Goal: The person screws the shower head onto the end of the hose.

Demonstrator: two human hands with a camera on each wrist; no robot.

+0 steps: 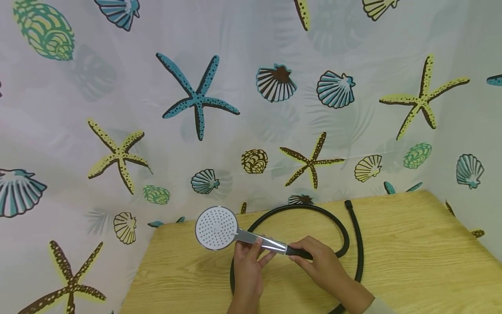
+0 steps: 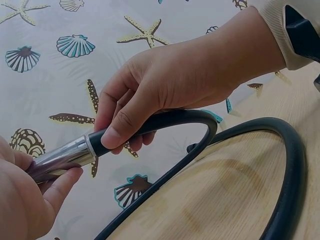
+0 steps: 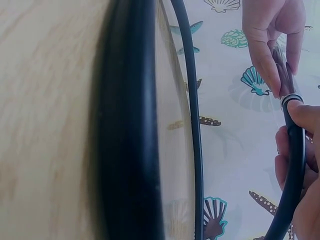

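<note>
A shower head (image 1: 216, 228) with a round, dotted white face and a chrome handle (image 1: 270, 244) is held up over the wooden table. My left hand (image 1: 248, 266) grips the chrome handle, thumb on top. With thumb and fingers my right hand (image 1: 319, 261) pinches the black end of the hose (image 1: 300, 252), right at the handle's lower end. In the left wrist view the hose end (image 2: 98, 143) meets the chrome rim in line with it. The right wrist view shows the same joint, with the left hand (image 3: 275, 35) above and the right hand (image 3: 305, 160) below.
The black hose (image 1: 345, 231) loops across the wooden table (image 1: 408, 244), its free end (image 1: 348, 204) lying near the back edge. Behind and at both sides hangs a white curtain (image 1: 243, 117) printed with starfish and shells.
</note>
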